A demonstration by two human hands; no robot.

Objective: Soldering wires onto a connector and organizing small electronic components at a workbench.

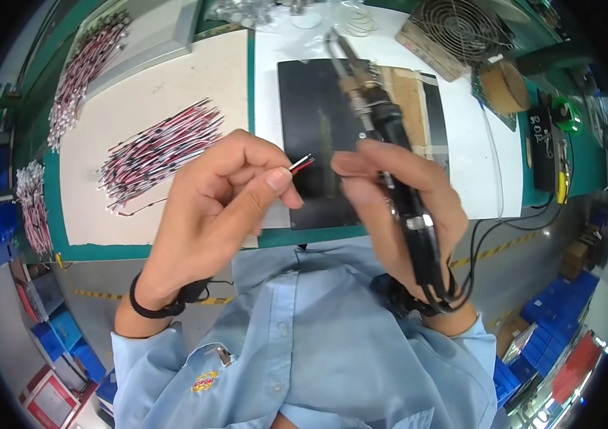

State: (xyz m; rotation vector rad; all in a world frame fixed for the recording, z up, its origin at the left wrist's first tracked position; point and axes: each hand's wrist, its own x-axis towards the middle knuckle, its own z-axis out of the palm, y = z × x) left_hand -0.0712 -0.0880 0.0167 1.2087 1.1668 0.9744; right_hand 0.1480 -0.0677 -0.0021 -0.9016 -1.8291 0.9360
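Between the thumb and index finger of my left hand [222,204] are pinched thin red, white and black wires [302,164]. Their short ends stick out to the right over a black board [307,107]. My right hand [438,189] is wrapped round a black-handled soldering iron [390,121], somewhat blurred. The iron points up and away, its metal tip apart from the wires. A black cable trails from its lower end. To the left of my left hand lies a pile of red, white and black wires [164,154] on a beige sheet [225,71].
More bundled wires [89,68] fill the far left, with another bundle [33,204] at the table's left edge. A fan with a round grille [465,28] stands at the back right. Near it are a brown spool [504,86] and a black box [541,139]. Cables [515,220] hang at the right.
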